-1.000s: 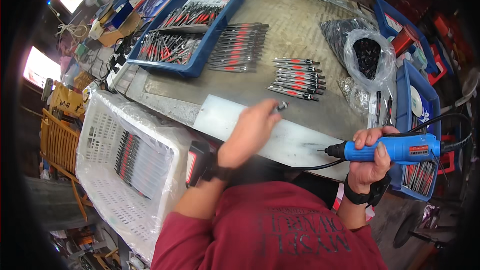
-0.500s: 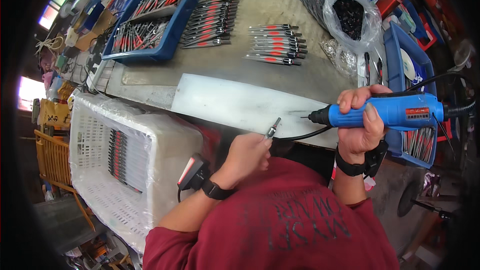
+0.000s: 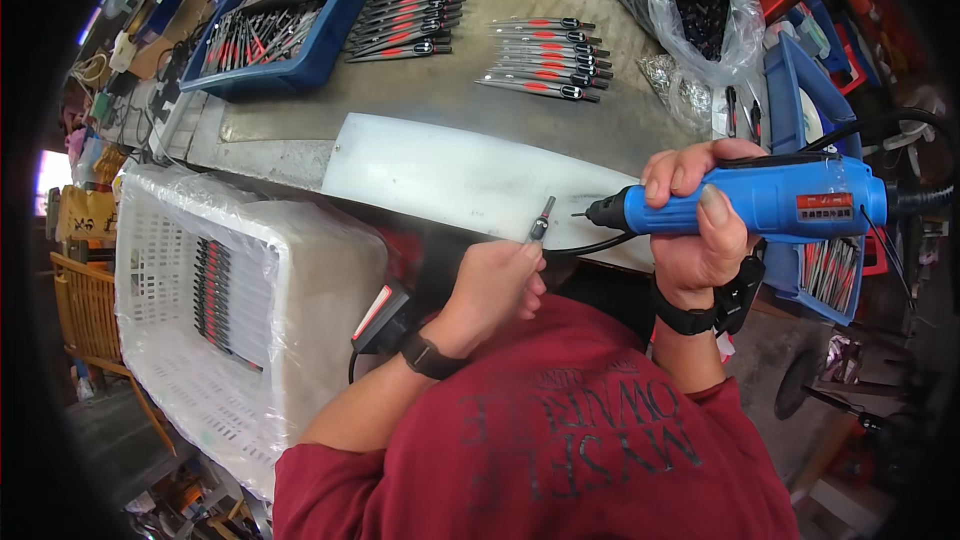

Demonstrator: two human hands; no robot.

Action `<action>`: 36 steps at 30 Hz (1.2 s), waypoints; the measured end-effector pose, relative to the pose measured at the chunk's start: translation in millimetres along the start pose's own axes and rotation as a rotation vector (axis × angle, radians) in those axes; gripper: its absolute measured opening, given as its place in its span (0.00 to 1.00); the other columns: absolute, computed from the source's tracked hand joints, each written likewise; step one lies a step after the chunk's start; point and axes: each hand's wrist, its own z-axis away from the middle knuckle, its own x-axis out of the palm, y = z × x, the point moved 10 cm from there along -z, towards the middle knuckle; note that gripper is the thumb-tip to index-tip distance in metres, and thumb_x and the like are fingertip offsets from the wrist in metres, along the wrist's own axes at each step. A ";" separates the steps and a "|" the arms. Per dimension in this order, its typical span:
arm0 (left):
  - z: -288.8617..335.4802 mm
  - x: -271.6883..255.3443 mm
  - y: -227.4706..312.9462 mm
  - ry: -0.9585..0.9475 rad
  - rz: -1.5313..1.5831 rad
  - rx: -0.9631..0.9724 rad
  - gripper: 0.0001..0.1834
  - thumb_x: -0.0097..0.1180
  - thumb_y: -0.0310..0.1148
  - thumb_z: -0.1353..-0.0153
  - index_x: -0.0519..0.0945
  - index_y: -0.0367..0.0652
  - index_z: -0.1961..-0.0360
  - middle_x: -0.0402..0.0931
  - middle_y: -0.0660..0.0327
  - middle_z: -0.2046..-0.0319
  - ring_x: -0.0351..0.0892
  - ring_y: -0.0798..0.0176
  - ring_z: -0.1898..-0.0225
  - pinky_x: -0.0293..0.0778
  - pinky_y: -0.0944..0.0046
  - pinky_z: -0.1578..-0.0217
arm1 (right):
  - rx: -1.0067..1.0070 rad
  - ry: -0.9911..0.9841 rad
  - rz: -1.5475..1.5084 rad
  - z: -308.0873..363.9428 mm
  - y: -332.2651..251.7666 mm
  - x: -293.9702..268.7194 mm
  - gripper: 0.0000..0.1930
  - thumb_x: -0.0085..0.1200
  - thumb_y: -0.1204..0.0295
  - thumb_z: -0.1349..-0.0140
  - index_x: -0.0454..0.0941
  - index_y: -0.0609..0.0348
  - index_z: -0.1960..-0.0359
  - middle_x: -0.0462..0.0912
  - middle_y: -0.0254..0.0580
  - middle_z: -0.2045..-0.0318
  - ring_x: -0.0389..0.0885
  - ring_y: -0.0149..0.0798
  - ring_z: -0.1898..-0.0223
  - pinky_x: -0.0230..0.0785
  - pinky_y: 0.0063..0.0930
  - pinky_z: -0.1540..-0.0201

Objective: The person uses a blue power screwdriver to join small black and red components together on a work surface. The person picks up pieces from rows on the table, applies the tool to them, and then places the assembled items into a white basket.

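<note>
My left hand (image 3: 495, 285) is closed round a slim grey pen-like tool (image 3: 541, 224), whose dark narrow end sticks up past the thumb. The rest of that tool is hidden in the fingers. My right hand (image 3: 695, 230) grips a blue electric screwdriver (image 3: 800, 202) lying level, its thin bit pointing left. The bit is a short way right of the tool's upper end, apart from it. Both hands are at the near edge of a white board (image 3: 430, 168) on the table. Beyond it lies a row of similar grey and red pen-like tools (image 3: 545, 62).
Another row of these tools (image 3: 412, 12) lies by a blue bin (image 3: 312, 65) full of them. At left stands a plastic-lined white crate (image 3: 285, 280). A bag of small black parts (image 3: 698, 22) and a blue tray (image 3: 790, 125) are at right. The screwdriver's cable (image 3: 880, 120) trails right.
The view has shifted a little. The screwdriver's bit is slightly closer to the tool in my left hand, which now stands more upright. Both hands keep their holds.
</note>
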 end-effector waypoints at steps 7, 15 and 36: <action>-0.4 1.2 3.6 0.051 -0.036 0.102 0.12 0.45 0.34 0.37 0.72 0.39 0.75 0.68 0.66 0.87 0.61 0.76 0.90 0.57 0.76 0.90 | 0.019 -0.106 0.049 2.4 9.2 14.8 0.25 0.54 0.81 0.53 0.59 0.57 0.52 0.69 0.40 0.74 0.70 0.37 0.75 0.64 0.31 0.69; -0.9 2.7 1.2 0.028 0.024 0.069 0.12 0.45 0.34 0.37 0.72 0.39 0.75 0.67 0.67 0.87 0.59 0.77 0.89 0.55 0.76 0.90 | 0.066 -0.119 0.041 3.2 15.9 22.6 0.26 0.57 0.78 0.53 0.59 0.56 0.52 0.69 0.39 0.73 0.70 0.37 0.74 0.64 0.31 0.69; 0.0 6.1 -9.1 -0.078 0.302 -0.132 0.18 0.41 0.43 0.36 0.71 0.41 0.76 0.63 0.66 0.85 0.50 0.75 0.87 0.48 0.74 0.87 | 0.077 -0.093 0.021 0.0 14.3 19.3 0.26 0.57 0.79 0.54 0.60 0.56 0.52 0.69 0.40 0.73 0.71 0.38 0.74 0.64 0.31 0.69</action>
